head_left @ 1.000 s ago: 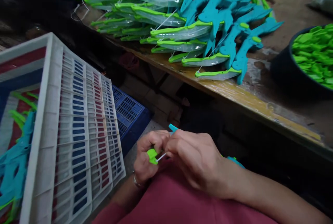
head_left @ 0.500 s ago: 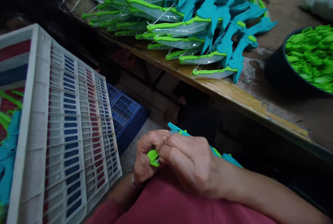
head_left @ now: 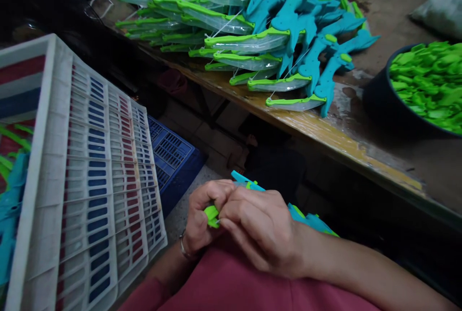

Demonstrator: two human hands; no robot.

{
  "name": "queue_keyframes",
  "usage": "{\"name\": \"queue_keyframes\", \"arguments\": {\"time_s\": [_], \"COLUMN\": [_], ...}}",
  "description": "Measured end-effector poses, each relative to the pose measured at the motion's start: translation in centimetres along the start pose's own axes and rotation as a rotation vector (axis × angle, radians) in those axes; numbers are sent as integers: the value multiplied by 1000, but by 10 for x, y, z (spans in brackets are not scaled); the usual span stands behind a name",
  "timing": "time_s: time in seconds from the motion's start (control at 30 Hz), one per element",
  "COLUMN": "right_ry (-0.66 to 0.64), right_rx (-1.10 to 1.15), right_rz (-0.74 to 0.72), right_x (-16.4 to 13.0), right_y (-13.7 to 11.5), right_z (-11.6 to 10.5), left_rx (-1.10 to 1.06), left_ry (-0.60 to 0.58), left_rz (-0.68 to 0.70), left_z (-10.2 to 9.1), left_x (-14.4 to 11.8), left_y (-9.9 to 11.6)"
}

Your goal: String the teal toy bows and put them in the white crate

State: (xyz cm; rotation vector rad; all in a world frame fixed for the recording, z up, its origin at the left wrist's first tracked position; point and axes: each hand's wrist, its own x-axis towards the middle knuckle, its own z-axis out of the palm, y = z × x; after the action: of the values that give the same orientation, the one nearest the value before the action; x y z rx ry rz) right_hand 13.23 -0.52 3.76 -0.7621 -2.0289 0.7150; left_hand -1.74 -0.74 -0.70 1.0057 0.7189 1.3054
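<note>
A teal-and-green plastic toy bow is held low in front of my body, largely hidden by my hands. Wrapped round its green end is my left hand, the thumb pressing on the plastic. My right hand is closed against the left, its thumb and fingers pinched at that green end. A short bit of white string shows at the right fingertips. More teal and green plastic shows beyond my right wrist; whether it belongs to the same piece I cannot tell.
Similar toys with green limbs, strings and clear film lie piled on the worktable. A dark tub of small green parts stands at right. A white slatted crate is at left, a blue crate beyond it.
My right hand's fingers have shifted slightly and loosened from a tighter fist into a pinch at the green end. The left hand keeps its grip.
</note>
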Motion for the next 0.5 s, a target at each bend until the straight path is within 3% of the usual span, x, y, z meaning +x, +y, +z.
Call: {"name": "queue_keyframes", "arguments": {"time_s": [0.13,0.33,0.5], "right_ry": [-20,105,138], "right_rx": [-31,-214,-388], "right_rz": [6,-50,-69], "right_x": [1,-2,1], "right_y": [1,15,23], "right_z": [2,6,3], "left_rx": [-43,-127,-63], "left_ry": [27,119,162], "left_rz": [-36,-154,-221], "left_z": [-2,6,3], "left_x": [-3,2,-6], "left_y": [-3,0,-2]}}
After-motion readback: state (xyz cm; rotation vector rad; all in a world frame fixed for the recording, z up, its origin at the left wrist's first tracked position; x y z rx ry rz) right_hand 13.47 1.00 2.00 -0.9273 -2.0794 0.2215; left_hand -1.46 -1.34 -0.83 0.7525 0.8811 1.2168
